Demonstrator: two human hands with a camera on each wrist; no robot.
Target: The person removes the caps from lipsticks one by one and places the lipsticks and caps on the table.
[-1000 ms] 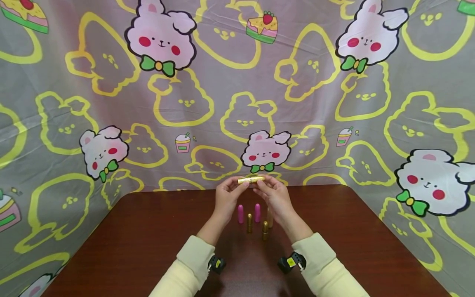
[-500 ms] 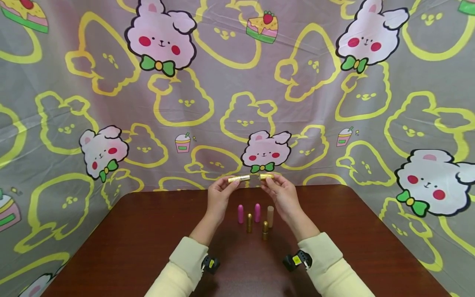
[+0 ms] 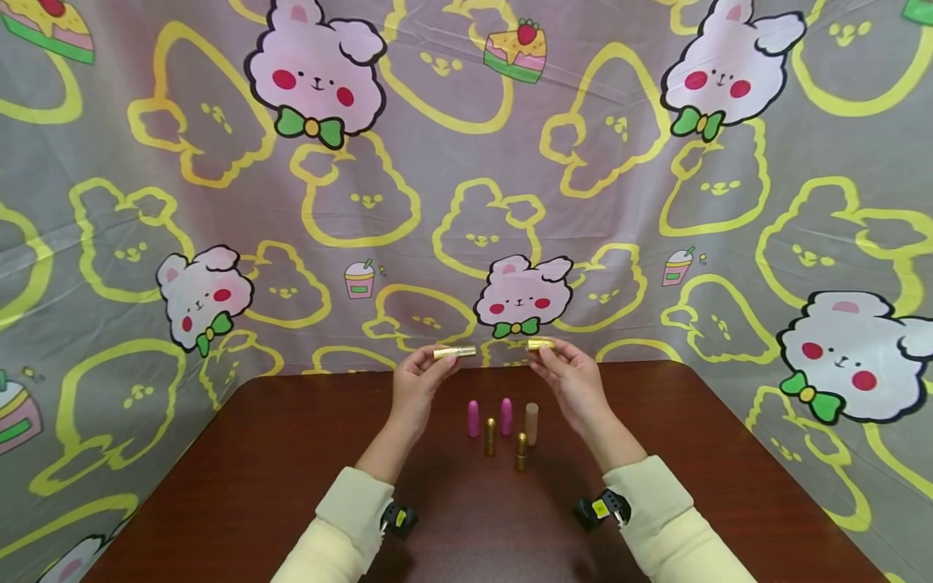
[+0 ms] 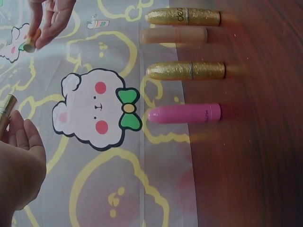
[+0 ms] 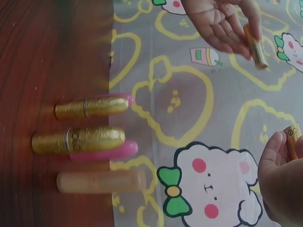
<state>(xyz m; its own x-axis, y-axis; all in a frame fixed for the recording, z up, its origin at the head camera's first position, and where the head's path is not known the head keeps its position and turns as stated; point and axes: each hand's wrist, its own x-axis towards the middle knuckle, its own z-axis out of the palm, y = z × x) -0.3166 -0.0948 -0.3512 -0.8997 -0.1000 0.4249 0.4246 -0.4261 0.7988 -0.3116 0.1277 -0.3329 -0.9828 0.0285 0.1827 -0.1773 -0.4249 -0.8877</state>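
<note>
My left hand (image 3: 417, 393) pinches the base of a gold lipstick tube (image 3: 463, 351), held level above the far part of the table. Opposite it, my right hand (image 3: 579, 393) pinches the short gold cap (image 3: 538, 345) between thumb and fingers. A clear gap parts cap and base. Below and between the hands, two pink lipsticks (image 3: 473, 419), two gold lipsticks (image 3: 490, 437) and a beige tube (image 3: 531, 424) stand upright on the table. In the left wrist view, the gold base (image 4: 6, 111) shows at the edge, partly hidden by the fingers.
The dark brown wooden table (image 3: 291, 470) reaches to a grey curtain (image 3: 619, 219) printed with rabbits, which encloses its back and sides. Black camera straps (image 3: 397, 518) sit at both cuffs. The standing tubes are close together near the table's middle.
The cap has come off the gold lipstick tube. My left hand has moved left with the base, and my right hand right with the cap. The standing tubes stay in place.
</note>
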